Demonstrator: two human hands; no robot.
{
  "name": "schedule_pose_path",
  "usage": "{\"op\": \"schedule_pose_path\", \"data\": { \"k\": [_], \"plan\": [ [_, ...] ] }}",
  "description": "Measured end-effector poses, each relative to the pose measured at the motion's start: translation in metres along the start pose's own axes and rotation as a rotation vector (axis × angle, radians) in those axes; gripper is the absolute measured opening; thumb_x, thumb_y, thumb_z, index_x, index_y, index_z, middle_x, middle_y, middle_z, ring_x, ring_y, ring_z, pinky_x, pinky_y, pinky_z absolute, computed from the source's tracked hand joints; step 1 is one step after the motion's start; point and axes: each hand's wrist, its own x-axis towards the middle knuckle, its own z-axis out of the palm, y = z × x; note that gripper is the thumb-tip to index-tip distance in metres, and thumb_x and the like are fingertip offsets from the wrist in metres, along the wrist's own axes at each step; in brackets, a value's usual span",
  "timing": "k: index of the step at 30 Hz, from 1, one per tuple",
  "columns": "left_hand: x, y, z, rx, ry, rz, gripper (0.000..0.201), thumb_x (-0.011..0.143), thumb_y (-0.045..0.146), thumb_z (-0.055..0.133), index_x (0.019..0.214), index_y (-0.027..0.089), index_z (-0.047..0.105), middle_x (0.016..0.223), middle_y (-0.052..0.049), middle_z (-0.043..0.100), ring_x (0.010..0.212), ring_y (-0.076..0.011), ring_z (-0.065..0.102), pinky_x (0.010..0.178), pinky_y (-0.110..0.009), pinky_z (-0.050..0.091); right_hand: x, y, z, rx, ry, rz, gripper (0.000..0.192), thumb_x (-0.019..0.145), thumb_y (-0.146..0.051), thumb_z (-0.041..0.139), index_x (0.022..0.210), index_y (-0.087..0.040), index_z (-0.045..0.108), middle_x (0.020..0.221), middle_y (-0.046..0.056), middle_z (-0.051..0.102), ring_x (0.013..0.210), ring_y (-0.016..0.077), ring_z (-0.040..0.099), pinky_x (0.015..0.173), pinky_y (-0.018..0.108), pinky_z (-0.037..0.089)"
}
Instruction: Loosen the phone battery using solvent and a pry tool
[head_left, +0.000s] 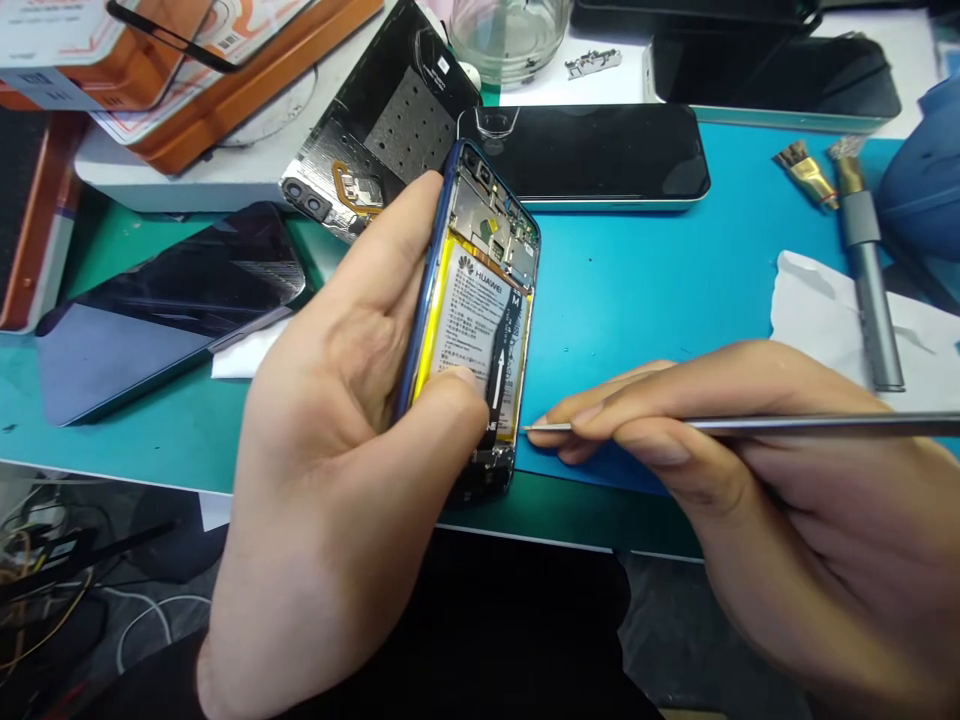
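My left hand [337,430] is closed around an opened smartphone [487,230], tilted up over the mat. Its back cover is off, so the circuit area at the top and a silver battery [472,310] marked HUAWEI with yellow edges are exposed. My left thumb presses on the battery's lower part. In my right hand [720,450] a thin metal pry tool [810,425] is pinched like a pen. Its tip is at the phone's lower right edge; whether it touches the frame I cannot tell.
A blue mat [615,290] covers the bench. Behind lie a black-screened phone [600,150], a detached phone part [390,120] and a glass jar [510,35]. Another phone [172,310] is at left. A grey-handled brush [866,280] rests on white tissue [817,300] at right.
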Motion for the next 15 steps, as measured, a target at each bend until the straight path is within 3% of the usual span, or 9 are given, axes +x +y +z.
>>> {"op": "schedule_pose_path", "data": {
  "k": [2, 4, 9, 15],
  "plan": [
    [0.008, -0.006, -0.003, -0.012, 0.011, 0.027, 0.082, 0.091, 0.02, 0.079, 0.169, 0.04, 0.062, 0.162, 0.005, 0.076, 0.176, -0.0437, 0.051, 0.135, -0.071, 0.062, 0.001, -0.001, -0.001, -0.025, 0.007, 0.0, 0.015, 0.118, -0.02, 0.066, 0.118, -0.032, 0.075, 0.114, -0.007, 0.087, 0.106, 0.0111, 0.087, 0.086, 0.022, 0.071],
    [0.019, -0.012, -0.007, -0.023, 0.014, 0.059, 0.089, 0.094, 0.027, 0.082, 0.176, 0.046, 0.052, 0.167, 0.005, 0.072, 0.178, -0.0453, 0.048, 0.135, -0.073, 0.061, 0.002, -0.001, -0.002, -0.026, -0.002, -0.031, 0.011, 0.121, -0.025, 0.065, 0.118, -0.032, 0.073, 0.11, -0.007, 0.087, 0.105, 0.0101, 0.088, 0.087, 0.021, 0.07],
    [0.035, -0.024, -0.016, -0.033, 0.022, 0.078, 0.096, 0.097, 0.03, 0.081, 0.182, 0.048, 0.041, 0.173, 0.003, 0.067, 0.178, -0.0474, 0.047, 0.134, -0.074, 0.061, 0.001, 0.001, -0.003, 0.014, -0.009, -0.039, 0.015, 0.119, -0.019, 0.067, 0.116, -0.03, 0.077, 0.111, -0.008, 0.086, 0.107, 0.0064, 0.086, 0.096, 0.015, 0.068],
    [0.028, -0.017, -0.013, -0.048, 0.034, 0.09, 0.095, 0.098, 0.026, 0.079, 0.182, 0.048, 0.04, 0.175, 0.002, 0.065, 0.179, -0.0472, 0.044, 0.134, -0.075, 0.06, 0.0, 0.0, 0.001, 0.038, 0.006, -0.005, 0.018, 0.118, -0.016, 0.068, 0.117, -0.03, 0.08, 0.114, -0.009, 0.086, 0.109, 0.0036, 0.084, 0.1, 0.013, 0.065]
  ]
}}
